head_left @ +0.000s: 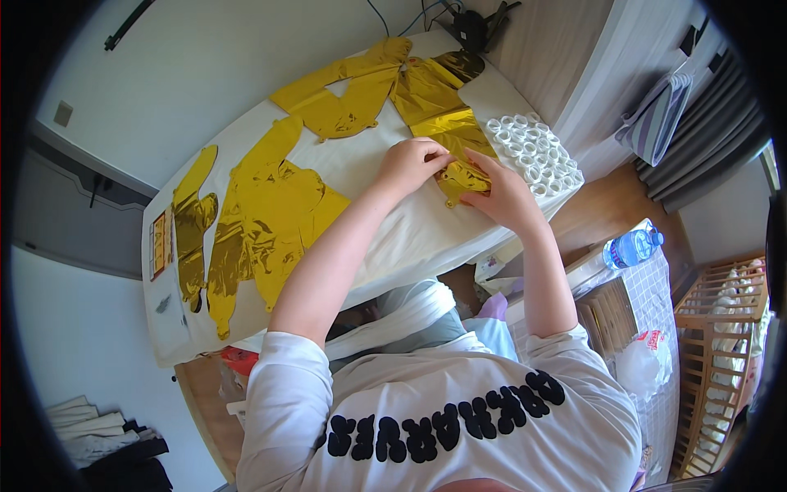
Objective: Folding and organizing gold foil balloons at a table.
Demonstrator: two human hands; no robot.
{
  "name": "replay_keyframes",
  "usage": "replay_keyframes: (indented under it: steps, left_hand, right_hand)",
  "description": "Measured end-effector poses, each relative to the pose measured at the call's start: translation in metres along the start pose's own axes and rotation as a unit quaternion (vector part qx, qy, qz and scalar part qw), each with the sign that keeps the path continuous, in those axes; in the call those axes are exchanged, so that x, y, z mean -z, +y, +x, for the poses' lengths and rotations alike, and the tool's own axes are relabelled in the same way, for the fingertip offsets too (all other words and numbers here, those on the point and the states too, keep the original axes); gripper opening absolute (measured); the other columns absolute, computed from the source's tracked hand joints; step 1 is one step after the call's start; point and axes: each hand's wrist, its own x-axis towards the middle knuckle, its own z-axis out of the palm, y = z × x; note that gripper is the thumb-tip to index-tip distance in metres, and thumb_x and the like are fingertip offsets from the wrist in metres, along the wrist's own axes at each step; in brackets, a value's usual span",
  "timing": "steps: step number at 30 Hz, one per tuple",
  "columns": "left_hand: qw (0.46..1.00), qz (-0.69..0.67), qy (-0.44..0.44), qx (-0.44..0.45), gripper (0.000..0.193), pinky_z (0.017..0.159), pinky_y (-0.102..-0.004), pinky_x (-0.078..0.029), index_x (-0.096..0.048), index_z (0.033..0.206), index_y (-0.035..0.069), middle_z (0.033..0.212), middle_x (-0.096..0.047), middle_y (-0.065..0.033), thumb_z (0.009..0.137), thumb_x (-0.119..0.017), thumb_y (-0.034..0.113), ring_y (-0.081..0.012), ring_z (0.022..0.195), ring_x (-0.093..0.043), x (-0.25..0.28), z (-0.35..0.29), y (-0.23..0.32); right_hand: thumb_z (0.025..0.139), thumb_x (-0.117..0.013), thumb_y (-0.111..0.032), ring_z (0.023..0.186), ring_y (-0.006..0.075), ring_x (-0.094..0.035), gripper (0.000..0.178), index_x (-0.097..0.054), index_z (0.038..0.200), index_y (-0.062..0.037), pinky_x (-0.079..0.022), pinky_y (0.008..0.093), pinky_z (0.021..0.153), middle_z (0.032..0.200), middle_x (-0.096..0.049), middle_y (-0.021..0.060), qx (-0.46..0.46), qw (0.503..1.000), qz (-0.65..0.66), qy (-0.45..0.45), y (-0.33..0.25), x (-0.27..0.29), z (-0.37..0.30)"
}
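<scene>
A person in a white T-shirt with black lettering is leaning over a table [397, 227] with a white cover, seen from above through a wide, rounded lens. Both bare hands are working at a gold foil piece [467, 175] near the table's right-hand edge. The left hand [413, 166] is closing its thumb and fingers in a pinch on the foil's upper left side. The right hand [510, 198] is curving around the right side, part-open, its thumb and fingers standing apart with foil showing between them; whether it is gripping or only steadying the foil, I cannot tell. Just beyond the hands, a long gold foil sheet [434, 102] is stretching toward the back corner, where a black device [470, 30] with antennas is standing. More flat gold shapes [275, 197] are lying across the table's middle and left, some with rounded ends, all shiny and wrinkled. Just right of the hands, a cluster of white rings [533, 152] is sitting close-packed on the corner. Below the table at right, a blue-tinted water bottle [632, 248] is lying near a brown cardboard stack [608, 316], and a wooden crib [715, 328] is standing farther right.
</scene>
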Motion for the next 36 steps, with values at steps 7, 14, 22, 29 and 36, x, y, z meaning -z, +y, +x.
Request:
replay_keyframes:
  steps: [7,14,22,29,36]
  left_hand:
    - [1.0,0.0,-0.019,0.01,0.031,0.078,-0.031,-0.052,-0.076,0.1,0.002,0.098,-0.073,-0.0095,0.093,-0.073,0.032,-0.0192,0.088,-0.069,0.001,0.009,-0.008]
    - [0.982,-0.131,-0.096,-0.093,0.032,0.089,-0.0314,-0.053,-0.077,0.107,0.003,0.117,-0.072,-0.009,0.088,-0.079,0.029,-0.0191,0.103,-0.069,0.01,0.01,-0.033]
    - [0.992,-0.116,-0.045,-0.025,0.025,0.088,-0.0299,-0.054,-0.074,0.11,0.0,0.111,-0.073,-0.009,0.088,-0.073,0.011,-0.0186,0.097,-0.07,0.0,0.011,-0.026]
    - [0.999,0.022,-0.023,0.042,0.022,0.073,-0.0325,-0.05,-0.073,0.098,0.002,0.084,-0.073,-0.0079,0.091,-0.07,0.023,-0.0181,0.076,-0.066,0.003,0.016,0.001]
    - [0.999,-0.008,-0.007,0.05,0.024,0.071,-0.0317,-0.049,-0.073,0.099,0.003,0.083,-0.072,-0.0071,0.094,-0.067,0.026,-0.0161,0.074,-0.064,0.0,0.019,-0.01]
  right_hand:
    - [0.081,-0.079,-0.017,0.116,0.0367,-0.062,0.063,-0.058,0.14,-0.0117,-0.05,0.0416,0.099,0.128,-0.065,0.0198,-0.022,0.996,0.071,-0.049,0.007,-0.004,0.001]
    - [0.091,-0.071,-0.014,0.102,0.0307,-0.069,0.039,-0.066,0.129,-0.0056,-0.054,0.0365,0.09,0.115,-0.071,0.0175,-0.045,0.996,0.077,-0.006,0.017,-0.014,0.01]
    - [0.093,-0.068,-0.015,0.094,0.0321,-0.071,0.029,-0.069,0.12,-0.0029,-0.055,0.0362,0.086,0.108,-0.074,0.0166,-0.104,0.991,0.085,0.012,0.006,-0.01,0.014]
    - [0.09,-0.074,-0.016,0.119,0.0303,-0.059,0.033,-0.07,0.121,-0.0081,-0.047,0.0394,0.101,0.13,-0.064,0.0129,0.051,0.989,0.097,0.103,0.015,0.001,-0.007]
    - [0.081,-0.081,-0.023,0.132,0.0339,-0.049,0.021,-0.08,0.098,-0.0123,-0.041,0.0447,0.109,0.139,-0.061,0.008,0.08,0.98,-0.129,0.129,0.012,-0.02,-0.018]
